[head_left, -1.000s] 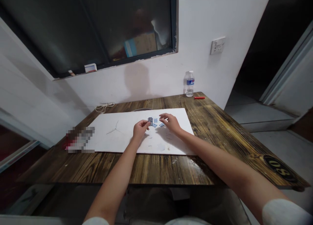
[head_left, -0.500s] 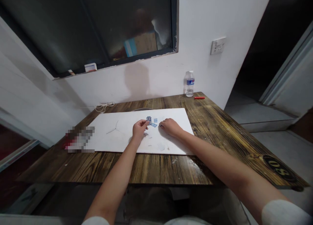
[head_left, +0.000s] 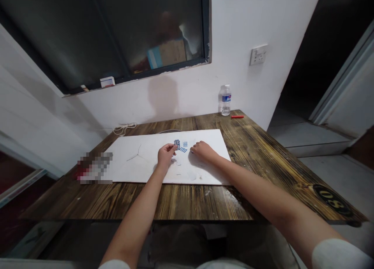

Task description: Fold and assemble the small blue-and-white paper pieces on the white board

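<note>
On a white board (head_left: 152, 167), my left hand (head_left: 166, 155) is closed in a pinch at the edge of a small dark blue-and-grey piece (head_left: 177, 142). Two flat blue-and-white striped pieces, one slanted (head_left: 183, 149) and one more upright (head_left: 185, 144), lie just right of it. My right hand (head_left: 204, 151) rests on the board to their right, fingers curled down and together. Something small and dark shows at its fingertips, too small to name. Thin dark lines forming a Y (head_left: 138, 154) are on the board's left part.
The board lies on a dark wooden table (head_left: 201, 202). Towards the back right stand a water bottle (head_left: 226, 101) and a red pen-like stick (head_left: 237, 116). A white cord (head_left: 124, 128) lies at the back left. A pixelated patch covers the board's left end. The wall is behind.
The view has shifted very slightly. Both hands stay almost in place, and the pieces keep their arrangement on the board.
</note>
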The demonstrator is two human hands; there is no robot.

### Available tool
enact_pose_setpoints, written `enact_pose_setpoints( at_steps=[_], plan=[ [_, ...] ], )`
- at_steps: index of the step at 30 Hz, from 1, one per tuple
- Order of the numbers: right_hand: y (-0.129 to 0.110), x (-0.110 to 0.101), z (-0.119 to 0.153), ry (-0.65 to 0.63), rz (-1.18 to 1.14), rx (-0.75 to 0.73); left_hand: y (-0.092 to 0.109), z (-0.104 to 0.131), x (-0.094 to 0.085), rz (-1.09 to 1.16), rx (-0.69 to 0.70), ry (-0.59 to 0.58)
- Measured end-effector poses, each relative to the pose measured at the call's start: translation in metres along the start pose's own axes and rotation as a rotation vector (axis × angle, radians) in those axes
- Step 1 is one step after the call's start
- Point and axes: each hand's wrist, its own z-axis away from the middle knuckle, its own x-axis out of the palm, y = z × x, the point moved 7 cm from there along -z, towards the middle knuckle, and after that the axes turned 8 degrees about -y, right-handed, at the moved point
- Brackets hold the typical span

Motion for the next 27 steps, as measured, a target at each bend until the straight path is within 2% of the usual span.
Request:
enact_pose_setpoints(
  at_steps=[8,18,27],
  plan=[
    [0.0001,-0.0077,0.0030,-0.058,0.023,-0.030,-0.0013,0.0006,0.0006,0.006,-0.001,-0.007],
    [-0.0027,-0.0004,0.0003,-0.037,0.062,-0.058,-0.0032,-0.0005,0.0014,0.002,0.008,-0.021],
    [-0.0013,-0.0060,0.0024,-0.055,0.032,-0.048,-0.0044,-0.0006,0.0019,-0.010,0.005,-0.025]
  ],
)
